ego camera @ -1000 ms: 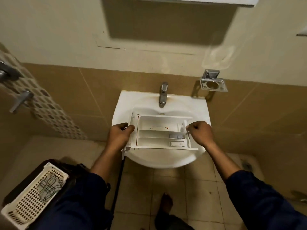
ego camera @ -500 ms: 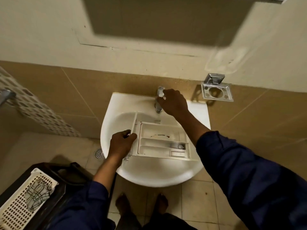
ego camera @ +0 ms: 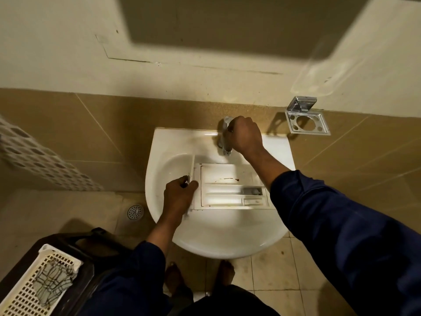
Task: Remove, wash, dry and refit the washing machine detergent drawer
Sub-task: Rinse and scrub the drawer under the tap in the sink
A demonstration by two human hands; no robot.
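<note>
Detergent drawer (ego camera: pixel 230 187): white, brown-stained, lying in the sink (ego camera: pixel 227 245). My left hand (ego camera: pixel 178 195) grips its 9 o'clock end; my right hand (ego camera: pixel 247 136) clasps the tap (ego camera: pixel 225 142) at 12 o'clock.

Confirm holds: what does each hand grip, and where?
Left hand grips the drawer by its front panel, at the left end. Right hand grips the tap at its top.
</note>
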